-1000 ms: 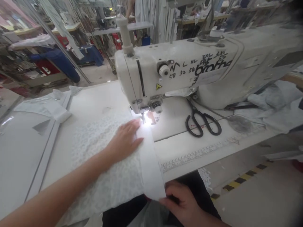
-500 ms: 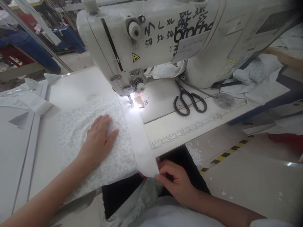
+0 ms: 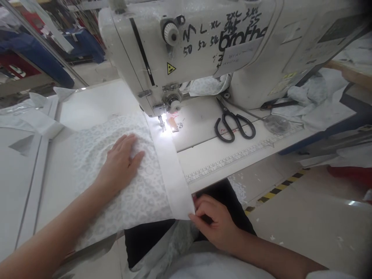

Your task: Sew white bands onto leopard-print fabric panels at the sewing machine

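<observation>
My left hand [image 3: 122, 161] lies flat, fingers stretched out, on a pale leopard-print fabric [image 3: 145, 193] spread over the sewing table. A plain white strip [image 3: 171, 170] runs along the fabric's right edge, from under the lit presser foot [image 3: 162, 123] down to the table's front edge. My right hand [image 3: 215, 219] pinches the near corner of this strip between thumb and fingers, just off the table edge. Above stands the white sewing machine [image 3: 197, 50], its needle area brightly lit and its needle too small to make out.
Black-handled scissors [image 3: 235, 126] lie right of the presser foot, behind a printed ruler scale [image 3: 226, 162]. A clear round dish [image 3: 277, 124] and crumpled fabric [image 3: 322, 95] are farther right. Folded white strips [image 3: 43, 126] lie at the left.
The near end of the white strip now lies flatter and straighter, its corner still in my right hand. My left hand has moved slightly away from me over the fabric. The view has shifted a little.
</observation>
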Tool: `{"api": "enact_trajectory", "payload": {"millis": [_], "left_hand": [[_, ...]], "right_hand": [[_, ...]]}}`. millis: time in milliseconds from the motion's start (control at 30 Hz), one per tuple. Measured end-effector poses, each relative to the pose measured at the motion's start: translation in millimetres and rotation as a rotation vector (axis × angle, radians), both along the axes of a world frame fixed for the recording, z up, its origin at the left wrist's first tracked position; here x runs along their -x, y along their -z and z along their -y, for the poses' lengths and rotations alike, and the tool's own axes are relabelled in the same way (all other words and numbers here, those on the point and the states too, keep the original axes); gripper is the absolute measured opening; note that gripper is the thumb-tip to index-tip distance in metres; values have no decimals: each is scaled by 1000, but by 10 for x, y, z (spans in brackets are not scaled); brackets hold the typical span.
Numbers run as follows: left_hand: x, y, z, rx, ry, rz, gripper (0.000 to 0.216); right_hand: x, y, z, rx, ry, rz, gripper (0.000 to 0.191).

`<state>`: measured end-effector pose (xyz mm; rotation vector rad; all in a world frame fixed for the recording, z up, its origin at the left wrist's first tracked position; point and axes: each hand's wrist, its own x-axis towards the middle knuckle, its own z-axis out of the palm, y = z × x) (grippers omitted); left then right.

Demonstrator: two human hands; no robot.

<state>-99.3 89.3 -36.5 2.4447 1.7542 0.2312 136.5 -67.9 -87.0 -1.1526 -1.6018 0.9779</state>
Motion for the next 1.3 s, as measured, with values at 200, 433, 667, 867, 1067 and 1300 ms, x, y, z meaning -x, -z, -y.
{"api": "enact_trajectory", "payload": {"millis": [200,433,667,867,1067,1300], "left_hand": [[8,13,-22,-5,1,12,49],[5,14,-54,-16,18,6,49],[-13,-23,-85,-81,100,-41,47],[-220,-121,103,69,338,12,34],[-320,-40,278,88,196,151,37],[-318,-1,102,43,170,78,37]], "right_hand": [[-7,19,-16,-16,-28,68,23],[-96,-6,-65,-85,-163,224,14],[-176,-43,-187,-421,-346,284,29],[-151,-114,-256,-535,-373,362,19],[-96,-296,-271,-414,-367,252,15],[-84,-334,-529,-413,-408,297,23]]}}
